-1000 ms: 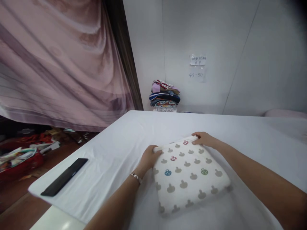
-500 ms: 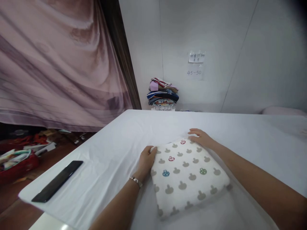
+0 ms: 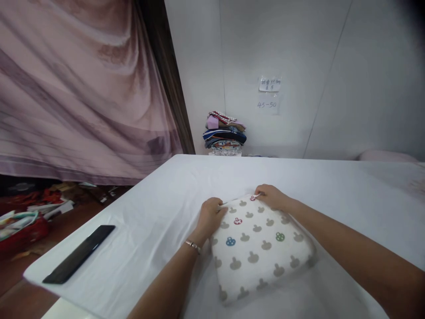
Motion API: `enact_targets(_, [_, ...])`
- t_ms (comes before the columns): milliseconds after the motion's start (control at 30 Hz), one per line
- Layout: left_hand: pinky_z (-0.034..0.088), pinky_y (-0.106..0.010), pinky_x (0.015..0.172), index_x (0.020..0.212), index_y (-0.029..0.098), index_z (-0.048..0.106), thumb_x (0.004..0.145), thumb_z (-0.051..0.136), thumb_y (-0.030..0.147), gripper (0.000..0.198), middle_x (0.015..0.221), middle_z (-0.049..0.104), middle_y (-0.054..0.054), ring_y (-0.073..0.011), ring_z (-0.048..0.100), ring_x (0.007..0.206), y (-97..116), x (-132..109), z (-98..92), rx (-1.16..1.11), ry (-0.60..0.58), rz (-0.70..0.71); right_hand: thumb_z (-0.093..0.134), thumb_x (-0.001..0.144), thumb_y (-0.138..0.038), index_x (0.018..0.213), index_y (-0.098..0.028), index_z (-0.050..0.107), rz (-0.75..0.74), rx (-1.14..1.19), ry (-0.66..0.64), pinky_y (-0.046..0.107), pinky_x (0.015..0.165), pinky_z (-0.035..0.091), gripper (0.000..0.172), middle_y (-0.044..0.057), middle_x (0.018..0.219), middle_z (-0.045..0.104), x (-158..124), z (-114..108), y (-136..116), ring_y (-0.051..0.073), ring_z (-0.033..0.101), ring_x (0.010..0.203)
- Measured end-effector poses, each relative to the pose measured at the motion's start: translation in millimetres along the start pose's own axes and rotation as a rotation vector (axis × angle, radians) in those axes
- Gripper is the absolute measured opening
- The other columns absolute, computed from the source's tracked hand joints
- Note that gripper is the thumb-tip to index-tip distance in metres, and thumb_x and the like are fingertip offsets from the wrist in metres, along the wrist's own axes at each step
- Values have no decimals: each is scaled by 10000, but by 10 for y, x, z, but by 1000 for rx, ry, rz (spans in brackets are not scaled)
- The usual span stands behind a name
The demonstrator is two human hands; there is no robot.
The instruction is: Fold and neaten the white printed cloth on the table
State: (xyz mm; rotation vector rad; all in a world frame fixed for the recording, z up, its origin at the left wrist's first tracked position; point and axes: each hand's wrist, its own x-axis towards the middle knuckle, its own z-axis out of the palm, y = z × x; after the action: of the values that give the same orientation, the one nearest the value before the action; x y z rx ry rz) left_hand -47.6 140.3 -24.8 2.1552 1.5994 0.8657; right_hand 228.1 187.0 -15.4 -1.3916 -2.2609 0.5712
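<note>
Both hands, left hand [image 3: 212, 213] and right hand [image 3: 271, 197], pinch the folded blanket's [image 3: 260, 248] far edge.

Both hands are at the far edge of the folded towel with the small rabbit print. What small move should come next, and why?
Probably draw the far edge toward the body for another fold. The left hand and right hand each pinch a far corner of the folded towel, which lies flat on the white table with bare cloth around it.

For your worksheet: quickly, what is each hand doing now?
Left hand: closed on the folded towel's far-left corner.
Right hand: closed on its far edge.
</note>
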Motion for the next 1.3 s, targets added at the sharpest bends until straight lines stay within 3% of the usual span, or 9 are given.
enact_targets(100, [395, -338, 910, 873, 205, 621, 780, 559, 250, 121, 947, 652, -54, -209, 569, 943, 17, -38, 18, -5, 1, -14, 500, 783, -166, 798, -196, 592, -21, -40, 32, 284, 749, 400, 99, 50, 838, 620, -23, -8, 6, 190, 557, 804])
enact_targets(233, [416, -306, 812, 891, 212, 616, 817, 521, 305, 153, 920, 666, -43, -194, 587, 870, 0, -56, 40, -23, -8, -86, 477, 790, -160, 820, -197, 583, -19, -10, 115, 274, 742, 380, 117, 40, 859, 617, 51, 0, 23, 177, 546, 796])
enact_targets(367, [408, -292, 711, 882, 205, 615, 834, 494, 349, 194, 873, 674, -51, -189, 593, 783, -27, -54, 63, -25, -18, -192, 514, 766, -145, 804, -187, 599, 8, 14, 66, 282, 760, 392, 102, 39, 850, 613, 179, 89, 62, 175, 550, 796])
enact_targets(467, [396, -286, 687, 852, 203, 611, 859, 453, 379, 237, 841, 673, -55, -187, 593, 767, -31, -58, 60, -25, -34, -232, 557, 781, -197, 854, -186, 631, 56, 45, 35, 300, 848, 407, 105, 61, 968, 624, 216, 151, 127, 192, 570, 911])
enact_targets(600, [398, -292, 706, 863, 212, 611, 882, 410, 405, 279, 858, 685, -57, -195, 602, 792, -18, -59, 43, -36, -39, -257, 602, 799, -394, 1040, -193, 642, 225, 105, 7, 369, 962, 398, 316, 116, 1204, 585, 182, 140, 243, 269, 536, 1120])
enact_targets(733, [414, -324, 790, 954, 195, 633, 863, 439, 429, 318, 989, 694, -96, -232, 616, 900, -46, -40, 38, -28, -30, -311, 645, 728, -570, 1108, -171, 638, 388, 168, -28, 426, 960, 421, 551, 164, 1248, 568, 168, 86, 303, 335, 537, 1139])
enact_targets(867, [382, -366, 913, 1015, 165, 657, 796, 531, 480, 404, 1146, 656, -148, -289, 574, 1067, -110, -1, 18, 0, -37, -355, 731, 613, -605, 1084, -168, 651, 502, 219, -53, 447, 943, 436, 647, 186, 1256, 556, 205, 55, 280, 375, 513, 1166])
enact_targets(1100, [437, -341, 791, 841, 193, 715, 736, 581, 480, 334, 928, 726, -115, -278, 639, 901, -186, 69, -67, -48, -147, -428, 695, 655, -623, 1131, -181, 615, 604, 409, -103, 367, 750, 533, 655, 146, 1089, 663, 190, 72, 212, 289, 648, 953])
enact_targets(1300, [459, -288, 695, 795, 200, 720, 714, 605, 477, 311, 848, 733, -56, -230, 647, 824, -241, 71, -113, -159, -189, -435, 769, 676, -447, 1153, -198, 581, 659, 745, -20, 334, 699, 560, 570, 126, 1023, 692, 123, 45, 103, 256, 672, 867])
